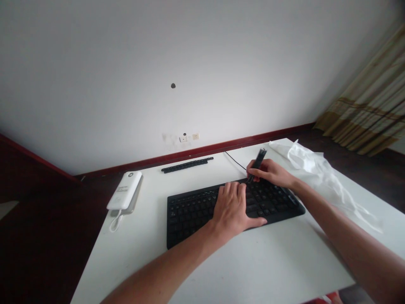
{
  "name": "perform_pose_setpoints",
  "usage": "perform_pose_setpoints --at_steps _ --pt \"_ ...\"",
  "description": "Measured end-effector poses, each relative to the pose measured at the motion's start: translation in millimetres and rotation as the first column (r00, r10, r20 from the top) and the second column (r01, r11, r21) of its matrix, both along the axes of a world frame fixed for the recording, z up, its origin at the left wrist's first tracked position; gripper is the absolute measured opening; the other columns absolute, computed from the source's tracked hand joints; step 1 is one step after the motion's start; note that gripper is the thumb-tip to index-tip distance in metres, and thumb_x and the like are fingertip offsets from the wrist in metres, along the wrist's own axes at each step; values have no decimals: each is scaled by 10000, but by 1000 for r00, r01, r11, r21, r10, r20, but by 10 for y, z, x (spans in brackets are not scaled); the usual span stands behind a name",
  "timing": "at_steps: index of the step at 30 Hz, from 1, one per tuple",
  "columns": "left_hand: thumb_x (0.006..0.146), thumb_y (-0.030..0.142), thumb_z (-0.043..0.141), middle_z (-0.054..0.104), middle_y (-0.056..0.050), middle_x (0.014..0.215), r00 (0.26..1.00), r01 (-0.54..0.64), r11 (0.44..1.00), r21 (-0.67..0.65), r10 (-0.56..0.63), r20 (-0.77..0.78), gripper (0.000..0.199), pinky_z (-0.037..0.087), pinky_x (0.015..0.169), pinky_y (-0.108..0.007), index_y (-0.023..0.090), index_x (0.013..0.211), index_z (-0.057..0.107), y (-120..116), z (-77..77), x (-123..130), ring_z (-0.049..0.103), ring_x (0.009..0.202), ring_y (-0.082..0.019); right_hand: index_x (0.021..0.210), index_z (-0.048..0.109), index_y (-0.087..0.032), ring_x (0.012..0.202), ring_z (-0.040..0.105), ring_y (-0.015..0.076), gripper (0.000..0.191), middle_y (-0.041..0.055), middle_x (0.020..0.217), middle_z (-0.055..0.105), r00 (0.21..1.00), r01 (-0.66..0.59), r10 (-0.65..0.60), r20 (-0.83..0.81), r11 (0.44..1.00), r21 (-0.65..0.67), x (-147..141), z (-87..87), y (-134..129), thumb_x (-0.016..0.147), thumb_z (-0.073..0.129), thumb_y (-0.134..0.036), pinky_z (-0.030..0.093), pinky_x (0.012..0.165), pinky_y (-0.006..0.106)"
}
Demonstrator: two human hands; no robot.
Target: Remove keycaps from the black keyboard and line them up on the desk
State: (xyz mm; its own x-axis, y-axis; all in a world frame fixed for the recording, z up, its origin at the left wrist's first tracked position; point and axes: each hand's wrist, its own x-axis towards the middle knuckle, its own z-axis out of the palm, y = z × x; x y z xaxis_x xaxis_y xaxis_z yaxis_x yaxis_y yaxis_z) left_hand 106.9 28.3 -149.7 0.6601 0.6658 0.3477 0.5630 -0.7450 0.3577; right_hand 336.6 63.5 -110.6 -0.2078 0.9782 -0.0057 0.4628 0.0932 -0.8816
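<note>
L hand point(230, 209) nearest, grip released: palm and spread fingers lie flat on the middle keys of the black rectangular plastic keyboard point(202, 215). R hand point(268, 173) at kbd's top right, grip clenched on a slim black stick-shaped tool point(257, 162), exact kind unclear; its lower end is at kbd's top edge, seemingly touching the keys. Kbd lies on a flat white counter point(253, 261).

Left of kbd: glossy white rectangular power bank point(124, 190), w/ short white cable point(114, 223) curling from its lower end. Right of kbd: crumpled translucent white plastic bag point(319, 173), just beside R hand. Behind kbd, well apart from it: long narrow black strip of keycaps point(186, 164). Thin black cable point(236, 161) runs from kbd's top edge toward counter's far edge.

Further behind kbd: dark red skirting board point(221, 147), then white wall point(95, 84) w/ small white wall socket point(196, 136). Far right of kbd: beige-and-brown striped curtain point(370, 97).
</note>
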Motion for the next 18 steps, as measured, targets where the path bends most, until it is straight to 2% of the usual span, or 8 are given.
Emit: perform_pose_setpoints --at_steps 3,8,13,18 --pt "664 764 783 598 -126 1159 1000 1 1000 -2 -1 -9 867 484 934 -499 155 1227 528 12 11 -4 551 1086 -328 917 706 -175 744 698 218 431 76 853 757 997 -79 77 -28 994 -81 20 32 -9 866 692 -603 580 720 355" --pt "687 777 757 582 -120 1131 1000 23 1000 -4 -23 -10 823 482 943 -490 179 1214 549 22 1 -20 543 1084 -324 1004 723 -159 817 749 253 509 102 896 786 994 -109 104 -32 974 -198 52 71 -40 831 719 -638 616 778 385" --pt "676 782 762 575 -119 1109 1000 21 1000 -9 -21 -7 810 489 939 -491 178 1182 570 23 1 -23 538 1074 -323 1038 735 -179 802 754 250 505 88 888 792 997 -82 83 3 982 -170 50 74 -52 808 749 -628 617 751 373" --pt "684 772 762 576 -120 1106 1000 21 1000 -2 -21 -11 803 488 944 -490 177 1190 576 22 8 -20 537 1072 -323 1041 732 -168 795 758 252 482 98 898 795 996 -83 75 -47 980 -181 55 23 -37 810 764 -589 619 764 382"
